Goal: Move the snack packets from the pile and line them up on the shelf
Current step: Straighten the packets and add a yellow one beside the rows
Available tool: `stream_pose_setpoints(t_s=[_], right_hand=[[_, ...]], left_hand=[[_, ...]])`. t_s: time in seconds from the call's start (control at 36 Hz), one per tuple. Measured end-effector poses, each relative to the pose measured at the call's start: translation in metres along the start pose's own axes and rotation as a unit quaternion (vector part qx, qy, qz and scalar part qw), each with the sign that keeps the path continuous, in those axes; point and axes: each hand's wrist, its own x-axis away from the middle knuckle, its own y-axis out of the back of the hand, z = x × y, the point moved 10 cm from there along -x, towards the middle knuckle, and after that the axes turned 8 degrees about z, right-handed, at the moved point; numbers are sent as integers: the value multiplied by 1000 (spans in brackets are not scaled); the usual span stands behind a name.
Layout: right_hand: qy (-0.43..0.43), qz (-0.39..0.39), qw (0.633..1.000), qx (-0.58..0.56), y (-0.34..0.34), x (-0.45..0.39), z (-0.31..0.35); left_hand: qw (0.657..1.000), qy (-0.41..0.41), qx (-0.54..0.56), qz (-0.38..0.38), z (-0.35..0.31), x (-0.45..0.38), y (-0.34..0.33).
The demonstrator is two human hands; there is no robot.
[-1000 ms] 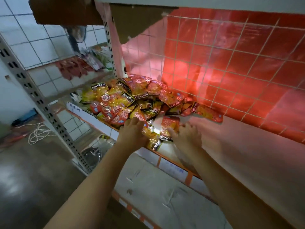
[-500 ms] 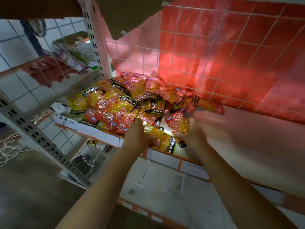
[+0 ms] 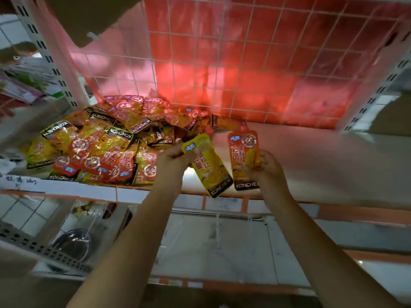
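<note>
A pile of red and yellow snack packets (image 3: 106, 147) lies on the left half of the white shelf (image 3: 322, 165). My left hand (image 3: 173, 158) grips a yellow packet (image 3: 209, 167) by its upper end, so it hangs tilted just right of the pile. My right hand (image 3: 266, 167) holds a red packet (image 3: 245, 158) upright by its right edge, beside the yellow one. Both packets are above the shelf's front edge.
A wire grid with red backing (image 3: 244, 63) closes the shelf's rear. White perforated uprights (image 3: 51, 54) stand at the left and right. An orange-trimmed front rail with price labels (image 3: 124, 194) runs below the pile. A lower shelf (image 3: 222, 241) and a dark round object (image 3: 73, 241) lie underneath.
Both hands have lifted out of the pile's near edge, each with one packet, and moved right. The camera has swung toward the shelf's bare right half.
</note>
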Motion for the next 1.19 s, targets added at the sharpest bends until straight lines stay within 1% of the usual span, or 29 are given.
stream_pose_setpoints(t_s=[0.08,0.19,0.36,0.42,0.53,0.58,0.67,0.78,0.86,0.94,1.0,1.11,1.19], right_hand=[[13,-6,1000,-23,35,6,6],[23,-8,996,-82,86,13,8],[17,10,995,-102,176,22,-3],[10,8,995,-98,211,26,-4],[0,-17,996,-89,289,34,-7],[-3,-33,995,-94,324,36,-10],[-15,-47,993,-103,363,40,-17],[-21,-89,989,-114,407,48,-25],[-28,-122,984,-125,434,54,-31],[-34,-144,982,-114,458,58,-31],[-34,-150,982,-110,475,59,-27],[-25,-157,983,-87,518,55,-18],[-3,-165,982,-93,559,54,-17]], left_hand=[[996,26,81,23,9,-2,-40],[990,38,130,28,21,-2,-91],[990,60,123,20,52,2,-188],[989,69,122,36,64,2,-231],[984,70,144,73,80,7,-313],[984,66,150,73,85,10,-343],[985,72,146,53,96,11,-374],[984,98,144,38,111,9,-406],[982,123,133,53,121,11,-431],[980,141,122,67,127,12,-456],[977,158,125,69,133,13,-472],[969,182,123,114,145,14,-520],[964,199,120,127,159,14,-557]])
